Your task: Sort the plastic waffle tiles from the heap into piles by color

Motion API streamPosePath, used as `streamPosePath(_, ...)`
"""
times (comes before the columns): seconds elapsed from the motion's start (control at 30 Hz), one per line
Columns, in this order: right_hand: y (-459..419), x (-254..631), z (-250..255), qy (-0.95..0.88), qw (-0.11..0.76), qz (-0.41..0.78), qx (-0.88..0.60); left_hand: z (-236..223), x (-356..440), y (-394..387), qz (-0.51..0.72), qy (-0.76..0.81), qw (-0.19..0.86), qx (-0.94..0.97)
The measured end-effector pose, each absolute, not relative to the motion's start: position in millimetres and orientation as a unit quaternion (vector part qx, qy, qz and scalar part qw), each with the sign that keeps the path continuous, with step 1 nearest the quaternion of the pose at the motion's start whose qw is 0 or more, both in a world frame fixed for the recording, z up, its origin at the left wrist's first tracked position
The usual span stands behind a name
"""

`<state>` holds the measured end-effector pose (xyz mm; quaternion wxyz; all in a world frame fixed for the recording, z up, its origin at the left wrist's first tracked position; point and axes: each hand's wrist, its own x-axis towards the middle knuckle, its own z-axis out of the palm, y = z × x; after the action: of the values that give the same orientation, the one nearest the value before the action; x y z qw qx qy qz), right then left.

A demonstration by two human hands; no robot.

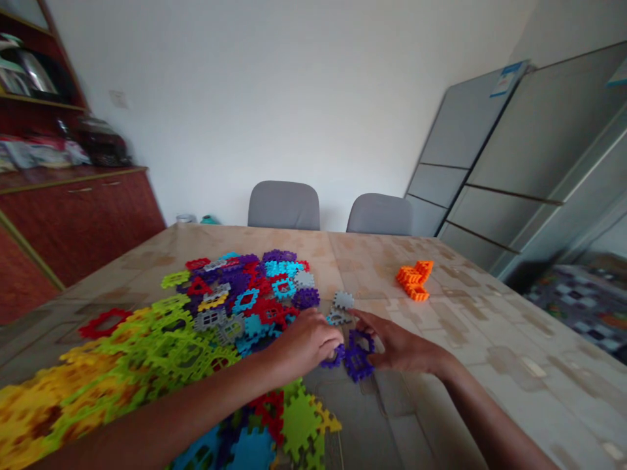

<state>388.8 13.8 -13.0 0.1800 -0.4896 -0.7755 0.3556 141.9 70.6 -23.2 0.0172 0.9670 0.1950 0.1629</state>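
Head view: L hand [304,344] curled, fingertips hidden, hold unclear; lay beside small purple waffle block [335,356]. R hand [399,346] half open, fingers reached toward L hand, tips at larger purple block [358,359], no clear grip. Grey blocks [341,300] sat just above, near both hands. Multicolour plastic block heap [240,294] lay left of hands on patterned table cover [494,313]; orange block stack [414,281] stood well right. Grey chairs [284,205] at far edge; red-brown wood cabinet [73,222] at left.
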Motion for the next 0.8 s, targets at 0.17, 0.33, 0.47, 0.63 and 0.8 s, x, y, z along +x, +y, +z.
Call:
streamPosePath(0.17,9,390,-2,-0.779,0.117,0.355,-0.503,-32,146,64,0.164,0.213,0.034,0.963)
streamPosePath(0.33,9,387,-1,-0.789,0.103,0.34,-0.502,-40,142,61,0.162,0.226,0.004,0.96)
streamPosePath(0.47,6,387,2,-0.791,0.088,0.335,-0.504,-36,130,66,0.16,0.233,0.003,0.959)
streamPosePath(0.63,1,371,4,-0.823,0.139,0.29,-0.467,-22,111,73,0.182,0.247,0.043,0.951)
streamPosePath(0.8,-5,337,0,-0.876,0.134,0.27,-0.376,-11,84,71,0.206,0.265,0.085,0.938)
